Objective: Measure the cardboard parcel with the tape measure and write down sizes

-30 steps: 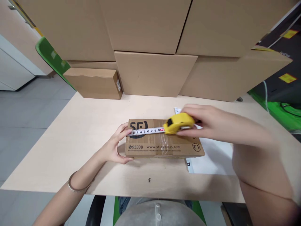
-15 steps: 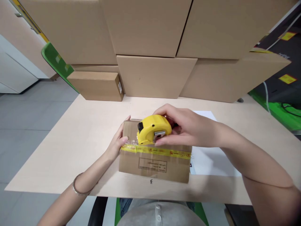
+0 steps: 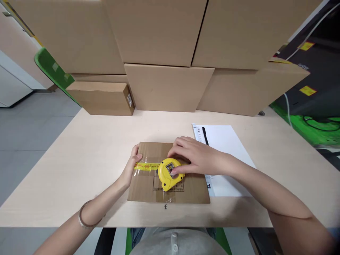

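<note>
A cardboard box (image 3: 195, 189) with yellow printed tape across it lies before me near the table's front edge, its top face up. My left hand (image 3: 130, 166) grips the box's left edge, with the thumb on top and the fingers mostly hidden behind the side. A yellow tape measure (image 3: 166, 176) is over the middle of the box top, its metal clip facing up. My right hand (image 3: 195, 156) holds the tape measure from the right, with the thumb on the clip. No drawn-out blade shows.
White paper sheets (image 3: 231, 141) lie right of the box, partly under my right forearm, with a black pen (image 3: 205, 135) on them. A closed carton (image 3: 99, 101) stands at the back left. Large stacked cartons (image 3: 170, 88) wall off the table's (image 3: 87, 148) far side.
The tape measure has turned clip-up and come lower over the box, towards me. The box has tipped so its top face shows more fully. The pen has come into view.
</note>
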The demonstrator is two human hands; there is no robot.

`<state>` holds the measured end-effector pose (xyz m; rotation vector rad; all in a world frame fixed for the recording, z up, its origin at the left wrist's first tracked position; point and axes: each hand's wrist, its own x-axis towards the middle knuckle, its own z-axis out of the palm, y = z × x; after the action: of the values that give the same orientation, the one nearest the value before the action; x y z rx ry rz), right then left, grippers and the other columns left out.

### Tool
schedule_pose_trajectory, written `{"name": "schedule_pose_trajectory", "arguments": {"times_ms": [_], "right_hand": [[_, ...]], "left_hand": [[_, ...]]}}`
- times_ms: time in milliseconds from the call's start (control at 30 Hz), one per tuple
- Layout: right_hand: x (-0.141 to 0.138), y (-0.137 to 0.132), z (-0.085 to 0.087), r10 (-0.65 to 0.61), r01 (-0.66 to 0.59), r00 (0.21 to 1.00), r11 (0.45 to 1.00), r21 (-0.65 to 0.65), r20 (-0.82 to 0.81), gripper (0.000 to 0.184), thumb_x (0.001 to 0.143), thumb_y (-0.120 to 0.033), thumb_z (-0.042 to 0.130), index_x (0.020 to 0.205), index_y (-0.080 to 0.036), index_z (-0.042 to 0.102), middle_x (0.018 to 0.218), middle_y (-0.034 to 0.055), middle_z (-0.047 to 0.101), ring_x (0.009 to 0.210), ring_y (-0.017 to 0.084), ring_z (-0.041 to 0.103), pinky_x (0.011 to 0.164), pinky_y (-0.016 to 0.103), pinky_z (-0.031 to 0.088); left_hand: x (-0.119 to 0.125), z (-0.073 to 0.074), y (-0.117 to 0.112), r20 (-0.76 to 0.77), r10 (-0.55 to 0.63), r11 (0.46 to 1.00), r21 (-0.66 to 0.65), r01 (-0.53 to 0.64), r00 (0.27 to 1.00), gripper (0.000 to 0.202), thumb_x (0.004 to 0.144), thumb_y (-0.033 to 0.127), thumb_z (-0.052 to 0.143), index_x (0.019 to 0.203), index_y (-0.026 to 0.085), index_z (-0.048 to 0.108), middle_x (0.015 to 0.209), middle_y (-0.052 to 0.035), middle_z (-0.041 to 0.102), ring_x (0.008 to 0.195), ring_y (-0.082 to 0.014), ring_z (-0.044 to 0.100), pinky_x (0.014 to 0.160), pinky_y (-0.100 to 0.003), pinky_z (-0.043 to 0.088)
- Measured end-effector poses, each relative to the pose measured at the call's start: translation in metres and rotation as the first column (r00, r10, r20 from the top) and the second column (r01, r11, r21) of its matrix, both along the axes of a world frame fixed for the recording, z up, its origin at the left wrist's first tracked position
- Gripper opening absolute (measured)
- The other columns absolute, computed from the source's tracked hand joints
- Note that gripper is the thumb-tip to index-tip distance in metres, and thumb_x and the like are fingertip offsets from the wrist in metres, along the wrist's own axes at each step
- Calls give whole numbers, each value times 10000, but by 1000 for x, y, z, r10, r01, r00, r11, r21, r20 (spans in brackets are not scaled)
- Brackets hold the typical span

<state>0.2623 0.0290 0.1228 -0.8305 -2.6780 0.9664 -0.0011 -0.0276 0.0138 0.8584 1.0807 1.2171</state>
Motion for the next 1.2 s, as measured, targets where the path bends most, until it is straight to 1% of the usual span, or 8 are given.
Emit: {"name": "schedule_pose_trajectory", "arguments": {"times_ms": [100, 200, 333, 467, 667, 867, 1033, 1200], "right_hand": [[33, 9, -7, -301, 301, 953, 954, -9, -44, 446, 1024, -657, 466, 993, -230, 592, 953, 59, 665, 841, 224, 613, 760, 346, 467], [69, 25, -32, -658, 637, 727, 753, 162, 196, 479, 1070, -619, 292, 869, -246, 514, 821, 65, 661, 772, 249, 619, 742, 370, 439], [91, 34, -83, -766, 735, 474, 616, 285, 434, 400, 1063, -457, 334, 871, -197, 570, 892, 207, 714, 898, 369, 685, 797, 459, 434], [98, 31, -110, -750, 758, 523, 627, 182, 405, 337, 1029, -440, 431, 830, -206, 568, 857, 186, 716, 868, 350, 693, 813, 457, 445], [120, 51, -100, -675, 683, 729, 707, -184, 112, 466, 966, -706, 453, 849, -256, 491, 583, -13, 570, 586, 201, 557, 663, 348, 458], [115, 74, -120, -725, 640, 671, 673, -370, -156, 493, 885, -727, 609, 814, -261, 464, 557, -52, 537, 489, 128, 463, 529, 289, 362], [116, 79, -144, -755, 628, 622, 638, -446, -205, 496, 744, -602, 832, 712, -259, 475, 515, -40, 556, 437, 111, 438, 467, 281, 308], [119, 79, -144, -748, 599, 637, 631, -493, -184, 446, 730, -489, 839, 634, -261, 468, 438, -46, 522, 392, 100, 404, 429, 269, 273]], "left_hand": [[4, 6, -1, 22, 13, 999, -31, -12, 1000, 436, 821, 445, 676, 1188, 226, 593, 1310, -57, 664, 1279, -342, 594, 1049, -409, 486], [5, 7, -2, 29, 27, 999, -36, -26, 999, 433, 806, 453, 692, 1163, 227, 600, 1274, -54, 679, 1233, -337, 622, 1007, -402, 510], [3, 3, -1, 30, 30, 999, -43, -29, 999, 443, 800, 467, 704, 1161, 235, 597, 1242, -48, 695, 1158, -330, 661, 949, -401, 535], [2, 2, 0, -11, 31, 999, -41, -32, 999, 449, 808, 481, 704, 1165, 229, 602, 1264, -55, 689, 1189, -337, 650, 952, -397, 538], [1, 7, 0, -36, 29, 999, -43, -31, 999, 467, 781, 516, 740, 1139, 235, 632, 1229, -49, 707, 1199, -338, 645, 984, -391, 532], [-8, -4, 3, -73, 5, 999, -34, -7, 997, 529, 773, 597, 781, 1166, 261, 669, 1233, -52, 721, 1239, -369, 641, 1021, -429, 534], [-14, -12, 3, -68, -15, 999, -47, 11, 998, 516, 801, 580, 774, 1215, 285, 683, 1266, -48, 725, 1259, -366, 644, 1062, -441, 522], [-14, -8, 2, -123, -6, 999, -33, 2, 992, 547, 803, 621, 759, 1228, 283, 694, 1276, -55, 723, 1293, -377, 622, 1085, -447, 508]]}}
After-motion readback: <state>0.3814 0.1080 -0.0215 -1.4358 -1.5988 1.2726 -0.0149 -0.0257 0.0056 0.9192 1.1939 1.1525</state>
